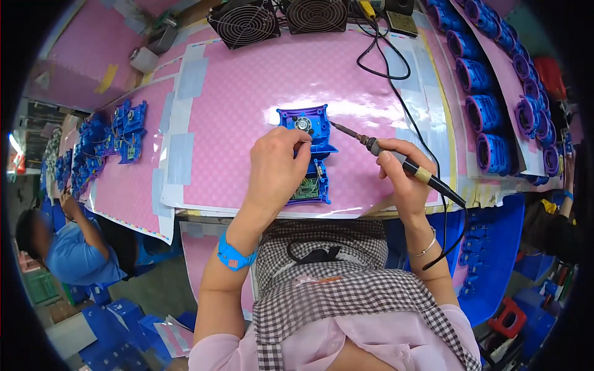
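A blue plastic housing (325,143) lies open on the pink work surface in front of me. Its far half carries a round silver speaker (303,124); a green circuit board (305,190) sits in the near half. My left hand (278,162) reaches over the housing, thumb and forefinger pinched just below the speaker. What they pinch is too small to make out. My right hand (403,176) grips a soldering iron (402,162) like a pen. The iron's dark tip points up and left, close to the housing's right edge and apart from it.
Two black fans (247,26) stand at the back, beside a soldering sponge tray (402,23). The iron's black cord (402,99) loops along the right. Blue housings (492,154) line the right side; wired ones (129,133) lie left. A blue bin (495,260) and another person (83,253) flank me.
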Motion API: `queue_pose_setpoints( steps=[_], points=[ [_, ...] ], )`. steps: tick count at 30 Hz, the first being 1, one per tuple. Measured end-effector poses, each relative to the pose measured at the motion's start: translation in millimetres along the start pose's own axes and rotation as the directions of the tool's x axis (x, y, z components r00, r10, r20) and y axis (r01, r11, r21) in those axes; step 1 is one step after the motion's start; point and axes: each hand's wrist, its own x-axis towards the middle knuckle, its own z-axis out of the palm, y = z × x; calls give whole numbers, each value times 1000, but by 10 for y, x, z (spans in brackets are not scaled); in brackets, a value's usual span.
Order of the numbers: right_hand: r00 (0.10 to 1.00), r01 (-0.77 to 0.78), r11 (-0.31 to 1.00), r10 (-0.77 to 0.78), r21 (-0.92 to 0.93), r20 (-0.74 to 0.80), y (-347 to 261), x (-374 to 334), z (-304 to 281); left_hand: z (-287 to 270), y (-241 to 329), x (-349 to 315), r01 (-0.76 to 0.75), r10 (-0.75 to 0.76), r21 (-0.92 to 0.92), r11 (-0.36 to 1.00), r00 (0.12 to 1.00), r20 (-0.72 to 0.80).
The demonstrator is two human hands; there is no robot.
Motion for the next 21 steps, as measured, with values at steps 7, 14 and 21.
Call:
queue_pose_setpoints(
  steps=[7, 14, 21],
  points=[
    [1000, -7, 1000, 7, 20, -11, -5, 7, 23, -174, -23, -82, 33, -35, -24, 999, 995, -98],
    [999, -16, 998, 18, 63, -36, -136, -33, -60, -358, -421, -385, 298, -314, -102, 949, 920, -233],
    [1000, 20, 998, -21, 65, 22, -128, -20, -7, -213, -358, -170, 446, -468, -217, 868, 881, -62]
  ],
)
